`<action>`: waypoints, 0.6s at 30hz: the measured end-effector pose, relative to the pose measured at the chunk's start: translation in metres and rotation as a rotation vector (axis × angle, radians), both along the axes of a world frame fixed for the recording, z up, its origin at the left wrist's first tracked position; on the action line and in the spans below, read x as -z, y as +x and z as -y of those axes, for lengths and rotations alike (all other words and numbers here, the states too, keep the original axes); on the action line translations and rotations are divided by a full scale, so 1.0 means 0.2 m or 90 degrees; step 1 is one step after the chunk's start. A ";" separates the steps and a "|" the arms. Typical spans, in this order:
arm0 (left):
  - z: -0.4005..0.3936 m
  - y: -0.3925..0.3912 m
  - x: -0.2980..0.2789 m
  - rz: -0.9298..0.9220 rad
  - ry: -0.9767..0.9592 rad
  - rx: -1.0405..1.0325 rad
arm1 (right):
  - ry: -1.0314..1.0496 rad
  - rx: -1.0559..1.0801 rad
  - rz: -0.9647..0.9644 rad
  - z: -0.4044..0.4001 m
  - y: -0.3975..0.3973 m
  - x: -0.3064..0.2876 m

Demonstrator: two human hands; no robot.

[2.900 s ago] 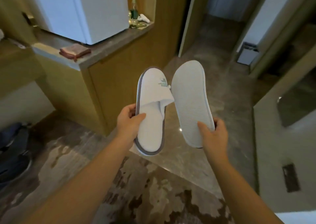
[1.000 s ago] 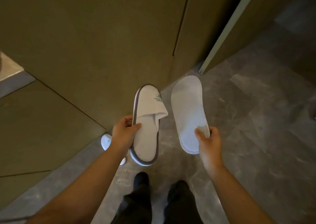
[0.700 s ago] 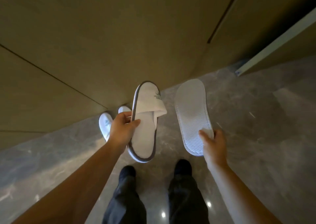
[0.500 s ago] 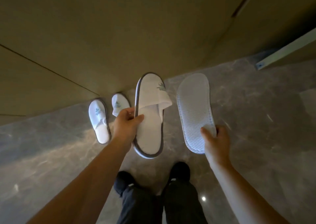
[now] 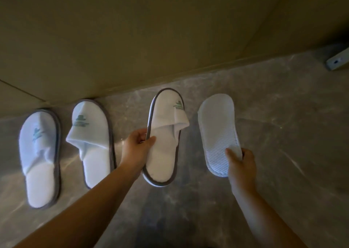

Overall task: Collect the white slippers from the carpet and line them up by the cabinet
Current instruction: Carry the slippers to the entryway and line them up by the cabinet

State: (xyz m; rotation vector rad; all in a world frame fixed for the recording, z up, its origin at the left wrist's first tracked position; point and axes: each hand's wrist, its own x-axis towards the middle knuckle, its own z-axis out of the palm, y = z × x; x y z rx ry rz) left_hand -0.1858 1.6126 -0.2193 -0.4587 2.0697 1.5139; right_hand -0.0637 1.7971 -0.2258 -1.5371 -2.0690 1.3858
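Note:
My left hand (image 5: 137,148) grips a white slipper with grey trim (image 5: 166,143) by its left edge, toe pointing at the cabinet (image 5: 151,30), top side up. My right hand (image 5: 240,161) pinches the heel of a second white slipper (image 5: 217,130), which is turned over so that its ribbed sole faces me. Both are held low over the floor; whether they touch it I cannot tell. Two more white slippers (image 5: 39,157) (image 5: 92,140) lie side by side on the floor at the left, toes against the cabinet base.
Grey marble floor (image 5: 283,134) runs along the tan cabinet front. A pale door edge or rail end (image 5: 338,61) sits at the far right by the cabinet base. My dark trousers show faintly at the bottom edge.
I have bent down toward the floor by the cabinet, so both held slippers and the pair on the floor look larger. My grips on both slippers are unchanged.

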 end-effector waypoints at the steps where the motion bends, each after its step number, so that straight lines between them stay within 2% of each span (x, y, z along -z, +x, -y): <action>1: -0.01 -0.02 0.07 -0.006 0.007 0.003 | 0.007 0.027 -0.009 -0.04 -0.02 0.07; 4: -0.06 -0.08 0.17 -0.028 0.042 0.043 | 0.025 0.074 -0.039 -0.15 -0.08 0.21; 6: -0.09 -0.12 0.17 -0.045 0.054 0.072 | 0.040 0.046 -0.023 -0.20 -0.12 0.24; 9: -0.12 -0.13 0.14 -0.060 0.084 0.068 | 0.098 0.003 0.067 -0.19 -0.14 0.20; 11: -0.13 -0.10 0.13 -0.051 0.112 0.060 | 0.085 -0.009 0.022 -0.11 -0.14 0.15; 13: -0.12 -0.06 0.14 -0.040 0.144 0.051 | -0.045 -0.022 -0.059 0.02 -0.16 0.11; 16: -0.11 -0.03 0.17 -0.029 0.193 0.056 | -0.287 -0.094 -0.112 0.21 -0.22 0.09; 18: -0.09 -0.02 0.18 -0.029 0.209 0.063 | -0.312 -0.098 -0.138 0.27 -0.25 0.09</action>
